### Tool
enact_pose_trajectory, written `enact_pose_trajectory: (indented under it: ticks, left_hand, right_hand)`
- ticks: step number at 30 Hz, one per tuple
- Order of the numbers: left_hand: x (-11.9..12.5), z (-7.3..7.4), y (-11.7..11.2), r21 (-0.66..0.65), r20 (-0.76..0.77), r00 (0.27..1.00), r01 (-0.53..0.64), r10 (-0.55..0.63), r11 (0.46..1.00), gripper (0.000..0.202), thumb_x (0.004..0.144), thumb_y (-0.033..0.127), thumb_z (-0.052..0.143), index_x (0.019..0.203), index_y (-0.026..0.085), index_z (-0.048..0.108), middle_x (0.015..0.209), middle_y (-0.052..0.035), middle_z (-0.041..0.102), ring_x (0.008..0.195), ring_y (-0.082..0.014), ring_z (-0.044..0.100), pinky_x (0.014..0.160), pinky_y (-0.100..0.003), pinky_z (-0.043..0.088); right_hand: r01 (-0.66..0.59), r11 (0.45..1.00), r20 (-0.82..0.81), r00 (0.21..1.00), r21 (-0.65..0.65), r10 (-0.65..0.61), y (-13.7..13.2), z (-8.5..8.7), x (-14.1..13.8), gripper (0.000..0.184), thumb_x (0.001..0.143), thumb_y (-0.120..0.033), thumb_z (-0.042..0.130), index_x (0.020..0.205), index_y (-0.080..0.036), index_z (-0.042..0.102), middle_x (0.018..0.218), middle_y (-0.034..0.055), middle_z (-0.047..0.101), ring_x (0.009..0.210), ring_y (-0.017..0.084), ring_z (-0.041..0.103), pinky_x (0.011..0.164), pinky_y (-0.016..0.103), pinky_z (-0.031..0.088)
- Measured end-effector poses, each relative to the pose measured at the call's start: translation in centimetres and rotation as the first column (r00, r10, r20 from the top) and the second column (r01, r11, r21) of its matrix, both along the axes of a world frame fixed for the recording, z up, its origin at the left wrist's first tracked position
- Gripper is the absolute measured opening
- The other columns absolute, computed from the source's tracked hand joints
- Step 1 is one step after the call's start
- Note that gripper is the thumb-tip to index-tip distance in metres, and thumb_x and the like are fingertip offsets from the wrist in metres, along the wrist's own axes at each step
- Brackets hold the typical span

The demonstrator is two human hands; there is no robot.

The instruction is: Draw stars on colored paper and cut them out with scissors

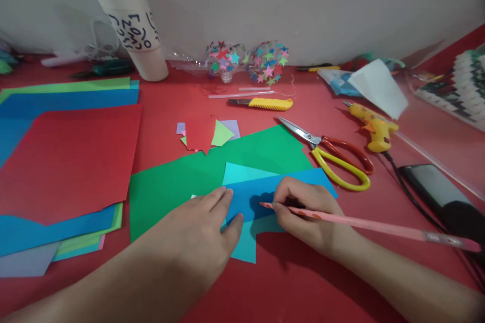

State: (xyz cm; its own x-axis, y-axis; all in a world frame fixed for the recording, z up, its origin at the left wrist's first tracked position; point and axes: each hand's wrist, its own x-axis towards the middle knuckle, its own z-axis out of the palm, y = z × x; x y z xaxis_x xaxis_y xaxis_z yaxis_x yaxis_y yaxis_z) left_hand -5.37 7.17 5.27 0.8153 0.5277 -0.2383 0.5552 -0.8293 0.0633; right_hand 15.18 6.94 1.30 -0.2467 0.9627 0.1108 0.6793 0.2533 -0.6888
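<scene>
My right hand (pixel 308 212) grips a pink pencil (pixel 359 221), its tip at the surface of a blue paper strip (pixel 252 194). I cannot tell whether the tip touches it. The fingers of my left hand (pixel 208 232) lie stretched out on the strip's left part, thumb apart. Beneath the strip is a light turquoise paper piece (pixel 245 250), partly covered. Under both spreads a larger green paper sheet (pixel 170 186). Scissors (pixel 322 149) with one red and one yellow handle lie beyond my right hand, blades slightly parted.
Stacked coloured sheets (pixel 83 156) lie left, cut scraps (pixel 200 133) in the middle. Behind them are a yellow box cutter (pixel 271 104), star-filled clear balls (pixel 268 63) and a white tumbler (pixel 132 25). A yellow glue gun (pixel 375 123) and its cord, and a phone-like dark device (pixel 439 189), sit right.
</scene>
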Motion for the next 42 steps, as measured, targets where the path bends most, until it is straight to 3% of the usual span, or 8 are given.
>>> enact_pose_trajectory:
  ticks: [5, 13, 29, 39, 42]
  left_hand:
    - [-0.2, 0.4, -0.2, 0.002, 0.046, 0.998, -0.037, 0.036, 0.999, 0.039, 0.084, 0.015, 0.040, 0.119, 0.014, 0.058, 0.130, -0.0187, 0.052, 0.120, -0.0294, 0.049, 0.090, -0.040, 0.049]
    - [0.1, -1.7, 0.4, -0.129, -0.007, 1.000, -0.027, 0.026, 0.991, 0.041, 0.083, 0.018, 0.044, 0.123, 0.014, 0.054, 0.136, -0.0227, 0.042, 0.124, -0.0364, 0.042, 0.090, -0.050, 0.047]
    - [-0.7, -3.1, -0.1, 0.004, 0.042, 0.999, 0.009, -0.009, 1.000, 0.043, 0.086, 0.025, 0.041, 0.128, 0.018, 0.049, 0.138, -0.0208, 0.043, 0.126, -0.0325, 0.041, 0.092, -0.045, 0.044]
    - [-0.4, -2.3, 0.2, -0.048, 0.011, 1.000, 0.008, -0.008, 0.999, 0.043, 0.086, 0.023, 0.039, 0.126, 0.016, 0.051, 0.136, -0.0221, 0.044, 0.125, -0.0345, 0.042, 0.090, -0.047, 0.046]
    - [-0.1, -1.7, 0.3, -0.075, 0.004, 1.000, -0.005, 0.005, 0.997, 0.041, 0.085, 0.022, 0.040, 0.123, 0.015, 0.054, 0.135, -0.0212, 0.046, 0.123, -0.0337, 0.044, 0.090, -0.046, 0.047]
  right_hand:
    - [0.048, 0.998, 0.014, 0.999, -0.028, -0.048, 0.1, -0.3, 0.1, 0.013, 0.065, -0.014, 0.043, 0.055, -0.021, 0.040, 0.042, -0.0061, 0.043, 0.037, 0.007, 0.036, 0.035, 0.016, 0.026]
    - [-0.035, 0.999, -0.007, 0.999, 0.030, 0.035, -0.1, -0.1, 0.1, 0.016, 0.069, -0.012, 0.043, 0.055, -0.021, 0.040, 0.043, -0.0069, 0.041, 0.037, 0.006, 0.032, 0.036, 0.016, 0.024]
    - [-0.227, 0.971, -0.013, 0.974, 0.076, 0.228, -0.5, -0.8, 0.4, 0.017, 0.074, -0.008, 0.045, 0.063, -0.020, 0.043, 0.049, -0.0065, 0.042, 0.044, 0.007, 0.036, 0.043, 0.019, 0.026]
    - [-0.259, 0.965, -0.055, 0.964, 0.052, 0.261, -0.4, -0.6, 0.4, 0.017, 0.074, -0.009, 0.045, 0.062, -0.020, 0.044, 0.048, -0.0069, 0.042, 0.043, 0.008, 0.035, 0.042, 0.019, 0.025]
    - [-0.164, 0.985, -0.153, 0.976, -0.044, 0.156, -0.2, -0.5, 0.5, 0.016, 0.077, -0.013, 0.048, 0.062, -0.020, 0.046, 0.050, -0.0053, 0.047, 0.043, 0.008, 0.040, 0.041, 0.019, 0.030]
